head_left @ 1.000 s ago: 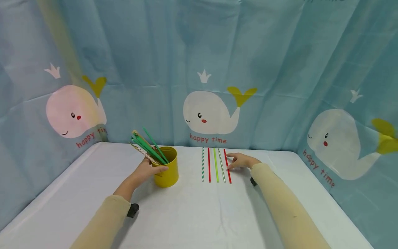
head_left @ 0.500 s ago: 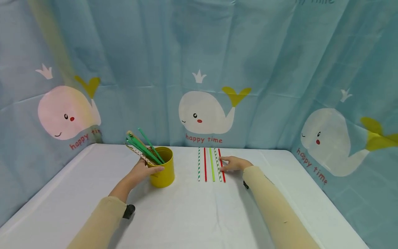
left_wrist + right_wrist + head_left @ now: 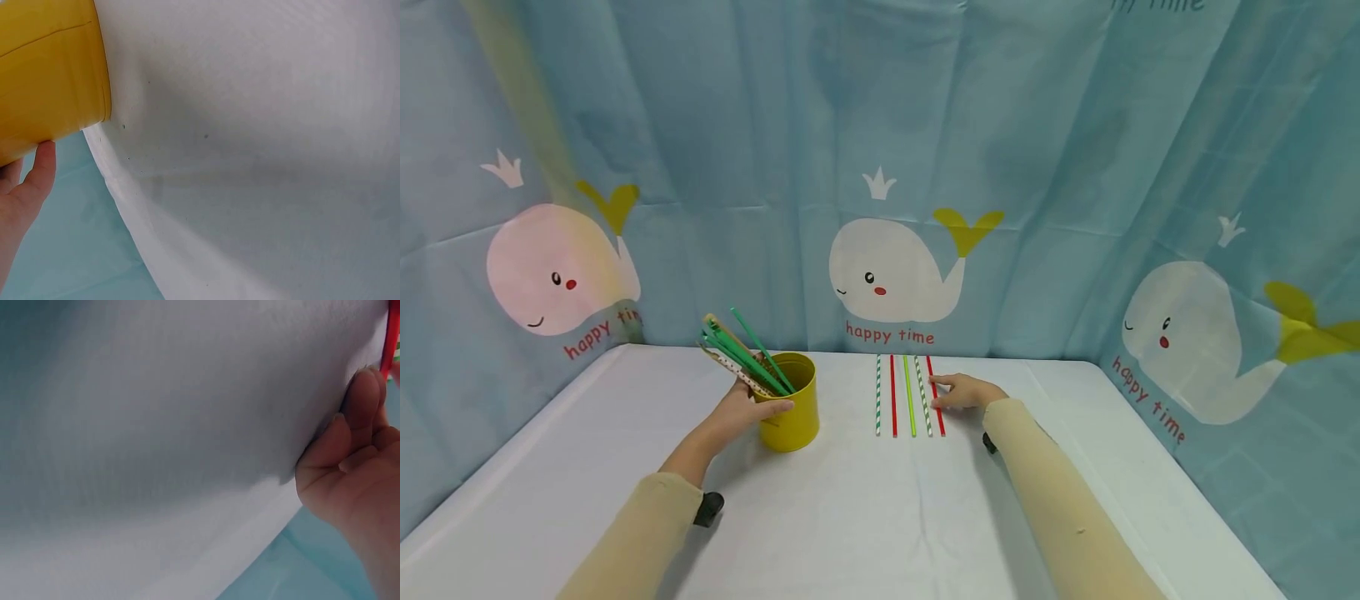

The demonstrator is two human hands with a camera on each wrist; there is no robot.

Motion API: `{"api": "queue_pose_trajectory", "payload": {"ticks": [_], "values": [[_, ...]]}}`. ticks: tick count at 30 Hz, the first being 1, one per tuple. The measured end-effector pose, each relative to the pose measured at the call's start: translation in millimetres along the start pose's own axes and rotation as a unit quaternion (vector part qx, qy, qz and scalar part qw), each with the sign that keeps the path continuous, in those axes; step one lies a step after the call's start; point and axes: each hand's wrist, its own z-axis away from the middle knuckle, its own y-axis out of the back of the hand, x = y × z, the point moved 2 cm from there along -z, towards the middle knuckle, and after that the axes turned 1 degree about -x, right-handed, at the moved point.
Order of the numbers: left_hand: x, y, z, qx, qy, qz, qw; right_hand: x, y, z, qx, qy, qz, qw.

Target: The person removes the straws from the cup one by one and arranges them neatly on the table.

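My left hand [image 3: 741, 412] grips a yellow bucket [image 3: 793, 421] at its left side, thumb on the front of the wall and the other fingers mostly hidden. Green, tan and dotted straws [image 3: 741, 358] lean leftward out of the bucket. In the left wrist view, fingertips [image 3: 45, 153] touch the yellow bucket [image 3: 50, 75]. My right hand [image 3: 966, 392] holds a red straw [image 3: 937, 417] at the right end of a row, index finger and thumb at its upper half. In the right wrist view, curled fingers [image 3: 365, 403] rest on the cloth beside the red straw [image 3: 390, 337].
Left of the held straw lie a green-striped straw [image 3: 923, 396], a lime green straw [image 3: 910, 396], another red straw [image 3: 893, 396] and another striped straw [image 3: 877, 396], roughly parallel. A white cloth [image 3: 842, 517] covers the table. Behind it hangs a blue whale-print curtain [image 3: 760, 267].
The right hand and red straw have shifted slightly left toward the neighbouring striped straw. The left hand stays on the bucket. The head view has turned a little right.
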Motion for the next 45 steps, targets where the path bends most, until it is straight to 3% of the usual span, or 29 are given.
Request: {"api": "queue_pose_trajectory", "payload": {"ticks": [7, 19, 23, 30, 37, 45], "values": [[2.8, 1.3, 0.4, 0.006, 0.015, -0.013, 0.9998, 2.8, 0.8, -2.7, 0.002, 0.007, -0.015, 0.9999], [3.6, 0.5, -3.3, 0.006, 0.013, -0.021, 0.9997, 4.9, 1.3, -1.9, 0.004, 0.005, -0.022, 0.9997], [4.5, -1.2, -3.8, 0.007, 0.014, -0.020, 0.9997, 7.9, 5.8, 6.9, 0.000, 0.018, -0.060, 0.9980], [1.1, -2.1, 0.1, 0.011, 0.023, -0.013, 0.9996, 9.6, 8.7, 24.0, -0.012, 0.032, -0.169, 0.9851], [-2.8, -0.1, 0.1, 0.007, 0.004, -0.017, 0.9998, 1.9, 9.4, 38.5, 0.003, 0.072, -0.182, 0.9807], [-3.5, -0.1, -1.4, 0.009, -0.005, -0.012, 0.9999, -26.1, 19.7, 53.6, 0.033, 0.154, -0.242, 0.9574]]}}
